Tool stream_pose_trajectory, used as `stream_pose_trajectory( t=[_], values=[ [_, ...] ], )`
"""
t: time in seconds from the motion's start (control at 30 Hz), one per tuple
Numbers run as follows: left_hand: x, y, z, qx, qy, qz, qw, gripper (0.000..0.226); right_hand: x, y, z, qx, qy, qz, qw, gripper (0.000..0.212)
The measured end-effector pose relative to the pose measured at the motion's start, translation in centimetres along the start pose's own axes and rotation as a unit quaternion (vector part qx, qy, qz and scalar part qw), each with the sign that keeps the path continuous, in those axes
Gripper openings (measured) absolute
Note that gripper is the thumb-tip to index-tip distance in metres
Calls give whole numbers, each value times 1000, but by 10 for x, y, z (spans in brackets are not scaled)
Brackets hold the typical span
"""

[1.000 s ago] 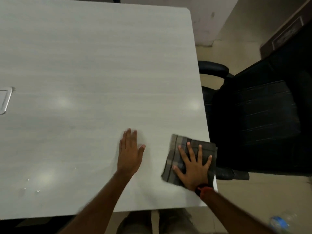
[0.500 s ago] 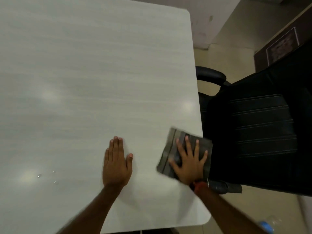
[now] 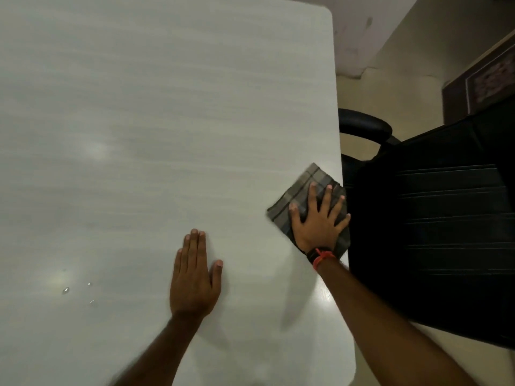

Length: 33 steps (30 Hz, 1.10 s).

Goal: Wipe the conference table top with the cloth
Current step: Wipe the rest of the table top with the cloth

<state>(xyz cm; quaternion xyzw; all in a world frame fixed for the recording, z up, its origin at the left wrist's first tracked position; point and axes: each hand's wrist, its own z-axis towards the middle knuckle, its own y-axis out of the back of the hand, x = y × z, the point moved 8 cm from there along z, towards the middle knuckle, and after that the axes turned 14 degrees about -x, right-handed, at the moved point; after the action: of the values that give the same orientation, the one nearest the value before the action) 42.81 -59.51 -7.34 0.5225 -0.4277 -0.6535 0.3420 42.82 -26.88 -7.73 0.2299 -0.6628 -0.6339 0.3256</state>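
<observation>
The right grip point(image 3: 317, 221) lay flat, fingers spread, pressing the folded cloth point(image 3: 313, 176) at the right edge of the desk point(image 3: 167, 121); the left grip point(image 3: 195, 277) rested flat, holding nothing. A good stroke wanted even palm pressure — sweeping left toward the droplets point(image 3: 66, 290) — with overlapping passes.

The desk point(image 3: 139, 135) had a smooth, faintly glossy pale wood-grain top; the cloth point(image 3: 312, 188) was woven plaid; the chair point(image 3: 432, 232) looked like black leather.

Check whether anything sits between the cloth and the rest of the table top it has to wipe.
Only the left hand, flat on the table left of the cloth that the right hand presses. A few droplets lie farther left; nothing else visible does.
</observation>
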Motion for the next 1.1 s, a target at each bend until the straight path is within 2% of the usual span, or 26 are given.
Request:
stream_pose_trajectory(
  t=[0.07, 0.13, 0.2, 0.27, 0.37, 0.43, 0.53, 0.63, 0.67, 0.73, 0.83, 0.9, 1.0, 1.03, 1.1],
  values=[
    [0, 0, 0, -3, 0, -6, 1000, 71, 42, -3, -22, -1, 47, 4, 999, 81],
    [-1, 1, 1, -5, 2, -8, 1000, 71, 84, -10, -60, 33, 174, 19, 984, 81],
    [-1, 1, 1, -1, 7, -10, 1000, 72, 91, -12, -67, 77, 243, 39, 966, 78],
    [-1, 1, 1, 3, 6, -13, 1000, 73, 56, -7, -39, 39, 194, 21, 980, 75],
    [0, 1, 1, 5, 11, -16, 1000, 73, -13, 2, 6, -2, 15, -8, 1000, 79],
    [0, 0, 2, 5, 12, -15, 1000, 73, -15, 2, 10, -9, -27, -8, 1000, 80],
    [-1, 0, 1, 2, 8, -16, 1000, 73, 42, -2, -18, 4, 27, 21, 999, 77],
    [1, -1, 1, 3, 13, -12, 1000, 73, 104, -8, -65, 66, 189, 57, 978, 75],
    [2, -1, 1, 3, 15, -14, 1000, 74, 104, -7, -65, 82, 215, 71, 971, 76],
    [2, 0, 1, 1, 16, -21, 1000, 74, 74, -2, -38, 52, 188, 62, 979, 76],
    [1, -1, 2, 2, 15, -24, 1000, 74, 13, 2, 11, -8, 50, 10, 999, 76],
    [1, -2, 3, 5, 14, -23, 1000, 74, 12, 1, 7, -12, 13, 12, 1000, 76],
    [0, 0, 3, 4, 10, -28, 1000, 73, 36, 4, -86, 26, 109, 28, 993, 77],
    [0, 2, 3, 2, 11, -28, 1000, 73, 32, 5, -127, 58, 147, 31, 987, 78],
    [0, 2, 3, 7, 13, -25, 1000, 73, 3, 11, -178, 114, 166, 43, 979, 79]
  ],
)
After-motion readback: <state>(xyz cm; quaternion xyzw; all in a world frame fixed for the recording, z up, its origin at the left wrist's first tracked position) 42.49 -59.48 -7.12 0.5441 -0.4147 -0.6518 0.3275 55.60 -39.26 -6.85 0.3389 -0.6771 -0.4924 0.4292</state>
